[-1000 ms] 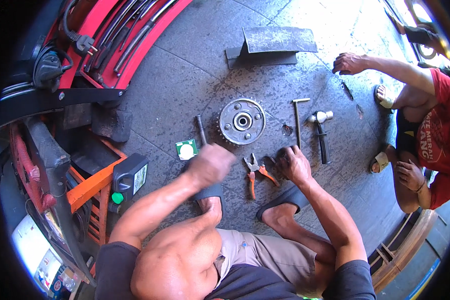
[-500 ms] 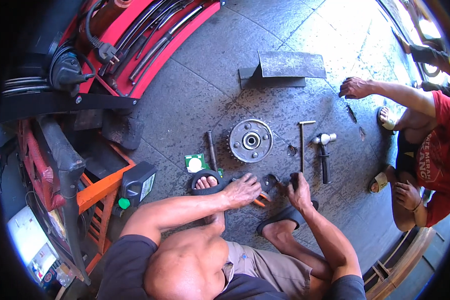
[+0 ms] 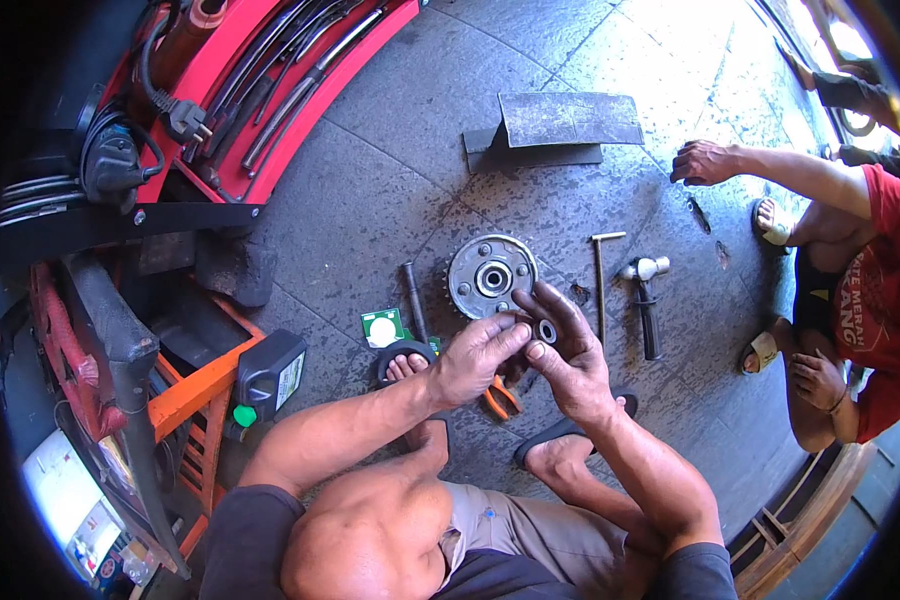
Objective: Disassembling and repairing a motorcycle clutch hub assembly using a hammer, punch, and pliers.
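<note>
My left hand (image 3: 480,360) is closed in a pinch against my right hand (image 3: 570,370), whose fingers curl around a small metal ring (image 3: 546,331); what exactly sits between the left fingertips is hidden. Just beyond them a toothed sprocket hub (image 3: 473,268) lies flat on the tiles. To its left are a metal rod (image 3: 415,298) and a green packet (image 3: 381,325). Orange-handled pliers (image 3: 500,400) are partly covered by my hands. To the right lie a T-handle tool (image 3: 600,280) and a ball-peen hammer (image 3: 650,310).
Farther forward a folded dark plate (image 3: 568,118) rests on the floor. A red tool tray (image 3: 388,25), an orange frame (image 3: 198,375) and a black jug (image 3: 270,375) are at left. A person in a red shirt (image 3: 875,300) squats at right, one hand (image 3: 705,160) held out.
My two hands have come off the floor beside the pliers and met in front of me, with the small ring now showing between the right fingers.
</note>
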Available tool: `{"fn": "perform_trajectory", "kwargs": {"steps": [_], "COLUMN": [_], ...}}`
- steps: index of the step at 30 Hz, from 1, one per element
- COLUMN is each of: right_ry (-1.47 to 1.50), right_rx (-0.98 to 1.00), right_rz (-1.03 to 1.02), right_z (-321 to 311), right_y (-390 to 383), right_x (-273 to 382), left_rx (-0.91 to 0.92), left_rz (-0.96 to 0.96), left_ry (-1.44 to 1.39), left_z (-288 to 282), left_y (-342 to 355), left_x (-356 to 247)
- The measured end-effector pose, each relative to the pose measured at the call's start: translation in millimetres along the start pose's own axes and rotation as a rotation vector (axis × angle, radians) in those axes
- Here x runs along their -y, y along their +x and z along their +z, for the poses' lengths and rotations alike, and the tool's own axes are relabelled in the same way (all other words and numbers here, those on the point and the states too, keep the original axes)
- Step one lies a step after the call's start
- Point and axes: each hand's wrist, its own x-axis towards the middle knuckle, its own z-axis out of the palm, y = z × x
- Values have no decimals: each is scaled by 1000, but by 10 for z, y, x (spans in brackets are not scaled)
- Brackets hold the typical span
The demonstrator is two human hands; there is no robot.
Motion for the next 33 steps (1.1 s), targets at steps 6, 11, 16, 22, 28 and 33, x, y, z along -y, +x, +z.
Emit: {"fn": "perform_trajectory", "kwargs": {"steps": [6, 11, 16, 22, 28, 33], "right_ry": [-137, -330, -323, -763, -797, -817], "right_rx": [40, 1, -111, 113, 123, 87], "right_rz": [14, -66, -72, -166, 3, 119], "right_z": [-144, -136, -43, -233, -196, -123], "right_y": [12, 94, 67, -108, -147, -47], "right_x": [76, 60, 79, -54, -151, 20], "left_rx": [-196, -148, -225, -140, -126, -618], "left_rz": [104, 188, 278, 177, 102, 76], "left_ry": [254, 460, 677, 675, 643, 943], "left_z": [48, 10, 51, -43, -141, -319], "left_y": [-57, -53, -31, -135, -197, -414], "left_x": [-218, -309, -331, 142, 271, 216]}}
